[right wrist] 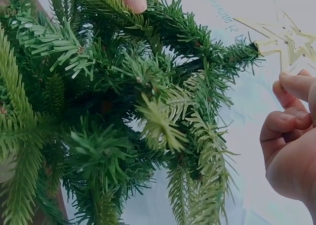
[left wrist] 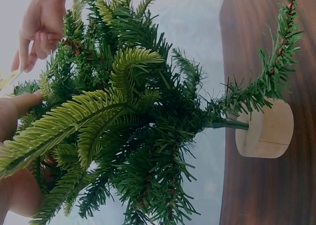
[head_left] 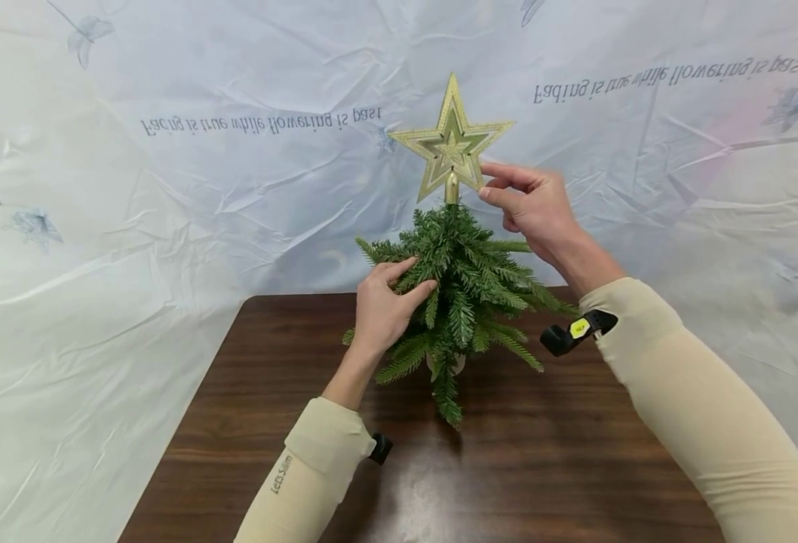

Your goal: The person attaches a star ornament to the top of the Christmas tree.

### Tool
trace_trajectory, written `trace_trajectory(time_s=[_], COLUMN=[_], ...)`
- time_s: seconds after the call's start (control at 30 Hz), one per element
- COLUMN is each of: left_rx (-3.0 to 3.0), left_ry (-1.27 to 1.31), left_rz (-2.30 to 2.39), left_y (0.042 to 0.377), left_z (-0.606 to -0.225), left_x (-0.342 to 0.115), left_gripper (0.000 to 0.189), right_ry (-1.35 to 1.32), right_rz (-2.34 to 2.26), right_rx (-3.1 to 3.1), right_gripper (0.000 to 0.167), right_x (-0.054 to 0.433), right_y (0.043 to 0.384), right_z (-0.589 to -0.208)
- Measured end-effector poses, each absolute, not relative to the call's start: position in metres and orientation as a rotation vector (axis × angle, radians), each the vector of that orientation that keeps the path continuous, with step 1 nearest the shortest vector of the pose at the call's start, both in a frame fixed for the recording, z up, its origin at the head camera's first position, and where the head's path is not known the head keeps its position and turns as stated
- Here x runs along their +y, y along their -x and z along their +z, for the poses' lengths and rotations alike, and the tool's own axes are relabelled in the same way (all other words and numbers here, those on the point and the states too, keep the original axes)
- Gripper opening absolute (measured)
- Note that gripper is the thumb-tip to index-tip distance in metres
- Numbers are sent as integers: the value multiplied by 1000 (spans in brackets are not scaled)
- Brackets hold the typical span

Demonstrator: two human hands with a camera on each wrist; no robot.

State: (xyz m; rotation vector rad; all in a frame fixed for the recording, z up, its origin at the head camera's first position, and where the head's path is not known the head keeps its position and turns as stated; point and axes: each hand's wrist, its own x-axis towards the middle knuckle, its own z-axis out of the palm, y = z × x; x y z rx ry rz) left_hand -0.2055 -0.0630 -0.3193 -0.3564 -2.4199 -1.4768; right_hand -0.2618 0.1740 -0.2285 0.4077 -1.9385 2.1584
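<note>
a person works at a small green christmas tree (head_left: 463, 302) standing on a brown wooden table (head_left: 236, 430). a gold star (head_left: 453, 147) is at twelve o'clock on the tree, upright, the lower end of its gold stem (head_left: 452, 188) meeting the topmost green tip. the right hand (head_left: 541, 204), at four o'clock from the star, holds it in a narrow pinch, thumb and forefinger closed on the star's five o'clock point; the right wrist view shows its other fingers tucked in. at the tree's nine o'clock, the left hand (head_left: 385, 309) grips the upper branches, thumb and forefinger apart with greenery between them. in the left wrist view, a round pale wooden base (left wrist: 266, 136) carries the trunk, while one branch (left wrist: 279, 52) reaches out past it. cream sleeves (head_left: 698, 400) come in from four and seven o'clock, a black wrist camera (head_left: 557, 341) showing by the right cuff and part of another by the left. behind, from ten to two o'clock, hangs a creased pale sheet (head_left: 188, 196) printed with blue flowers and upside-down words.
</note>
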Motion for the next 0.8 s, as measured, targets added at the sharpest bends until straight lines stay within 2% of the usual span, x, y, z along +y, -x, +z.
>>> trace_trajectory(time_s=[0.8], left_rx=[-2414], left_ry=[346], left_rz=[-1462], left_y=[206], left_z=[-320], left_x=[-62], left_gripper=[55], right_ry=[-434], right_rz=[1946], right_rx=[-2013], right_gripper=[38], right_x=[171], right_y=[256], right_z=[-231])
